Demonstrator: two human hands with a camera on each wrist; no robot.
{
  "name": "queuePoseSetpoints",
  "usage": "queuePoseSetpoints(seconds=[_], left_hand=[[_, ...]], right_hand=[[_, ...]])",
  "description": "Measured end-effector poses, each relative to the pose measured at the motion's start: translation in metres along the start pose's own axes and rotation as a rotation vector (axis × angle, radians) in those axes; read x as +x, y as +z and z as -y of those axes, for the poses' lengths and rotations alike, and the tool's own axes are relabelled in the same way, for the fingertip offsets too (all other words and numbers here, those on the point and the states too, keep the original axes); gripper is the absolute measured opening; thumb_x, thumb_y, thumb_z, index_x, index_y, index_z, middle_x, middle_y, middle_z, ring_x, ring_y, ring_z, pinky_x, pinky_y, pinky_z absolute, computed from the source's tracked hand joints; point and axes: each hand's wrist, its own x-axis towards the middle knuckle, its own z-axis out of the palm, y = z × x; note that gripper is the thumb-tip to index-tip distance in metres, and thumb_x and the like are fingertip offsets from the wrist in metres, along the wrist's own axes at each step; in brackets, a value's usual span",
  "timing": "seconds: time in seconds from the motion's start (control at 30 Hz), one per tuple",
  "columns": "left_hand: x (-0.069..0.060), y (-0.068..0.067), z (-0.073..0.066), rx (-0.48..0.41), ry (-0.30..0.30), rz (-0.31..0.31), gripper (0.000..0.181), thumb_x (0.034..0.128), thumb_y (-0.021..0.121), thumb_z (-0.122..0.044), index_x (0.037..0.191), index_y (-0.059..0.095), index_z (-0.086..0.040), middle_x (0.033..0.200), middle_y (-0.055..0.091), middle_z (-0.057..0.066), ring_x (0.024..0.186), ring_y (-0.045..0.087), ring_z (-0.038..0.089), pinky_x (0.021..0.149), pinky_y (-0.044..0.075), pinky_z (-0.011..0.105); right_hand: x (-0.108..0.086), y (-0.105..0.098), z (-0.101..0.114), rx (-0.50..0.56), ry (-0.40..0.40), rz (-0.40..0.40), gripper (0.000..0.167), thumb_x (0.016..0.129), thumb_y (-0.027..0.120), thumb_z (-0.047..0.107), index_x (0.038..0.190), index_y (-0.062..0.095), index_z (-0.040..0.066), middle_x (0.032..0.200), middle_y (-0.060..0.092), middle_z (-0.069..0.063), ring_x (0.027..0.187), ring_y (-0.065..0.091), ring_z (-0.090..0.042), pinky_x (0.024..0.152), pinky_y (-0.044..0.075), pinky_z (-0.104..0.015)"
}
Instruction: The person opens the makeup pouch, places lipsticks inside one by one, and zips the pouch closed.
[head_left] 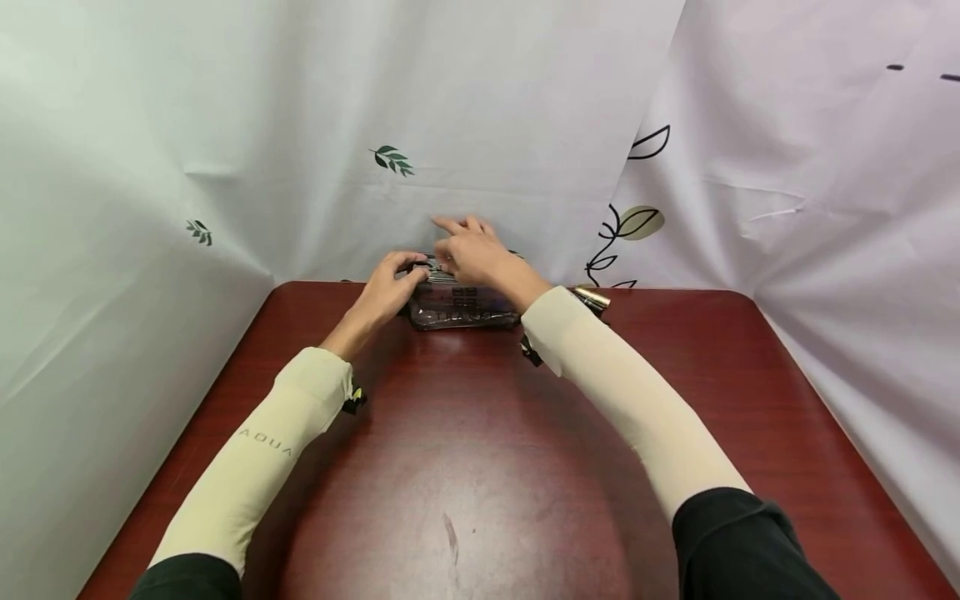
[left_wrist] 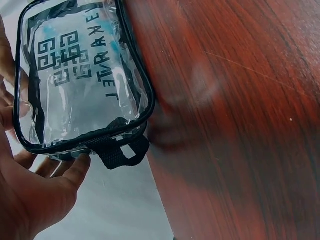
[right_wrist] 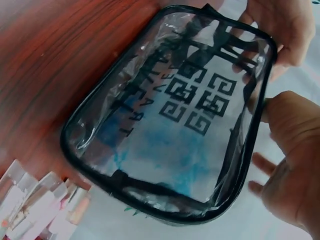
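Observation:
A clear toiletry bag (head_left: 463, 317) with black piping and printed lettering stands at the table's far edge. My left hand (head_left: 384, 290) grips its left end along the top, thumb toward me. A black fabric loop (left_wrist: 122, 154) sticks out at that end in the left wrist view. Over the top edge, my right hand (head_left: 477, 254) has its thumb and index finger pinching at the zip side, other fingers raised. The right wrist view shows the thumb touching the bag's edge; what exactly lies under the fingertips is hidden.
Several slim cosmetic tubes (right_wrist: 47, 205), one gold-coloured (head_left: 592, 297), lie right of the bag. The dark red table (head_left: 465, 467) has a glossy wood-grain top. A white cloth (head_left: 480, 100) with leaf prints hangs right behind the table's far edge.

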Motion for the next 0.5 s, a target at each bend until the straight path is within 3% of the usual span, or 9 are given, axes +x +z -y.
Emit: queuePoseSetpoints(seconds=[0.27,0.37,0.5], left_hand=[[0.000,-0.002,-0.002,0.012,-0.023,0.010,0.058,0.1137,0.055,-0.042,0.161,0.060,-0.009,0.174,0.044,0.017,0.167,0.039,0.039,0.137,0.034,0.064],[0.001,-0.002,-0.004,0.015,-0.022,0.007,0.058,0.1132,0.055,-0.041,0.161,0.060,-0.008,0.174,0.045,0.018,0.167,0.040,0.040,0.136,0.034,0.064],[0.002,-0.002,-0.003,0.013,-0.018,0.001,0.056,0.1123,0.056,-0.038,0.160,0.061,-0.008,0.173,0.045,0.019,0.166,0.041,0.040,0.136,0.035,0.065]], right_hand=[[-0.002,0.004,-0.011,-0.256,-0.260,-0.207,0.023,0.118,0.060,0.027,0.121,0.082,0.020,0.189,0.027,-0.001,0.171,0.032,-0.038,0.138,0.026,-0.062],[-0.003,0.004,-0.012,-0.329,-0.294,-0.235,0.024,0.118,0.060,0.027,0.123,0.082,0.019,0.189,0.028,0.001,0.171,0.031,-0.037,0.141,0.023,-0.061],[-0.007,0.000,-0.013,-0.363,-0.277,-0.208,0.025,0.117,0.061,0.026,0.129,0.081,0.020,0.190,0.024,0.002,0.174,0.026,-0.037,0.144,0.015,-0.063]])
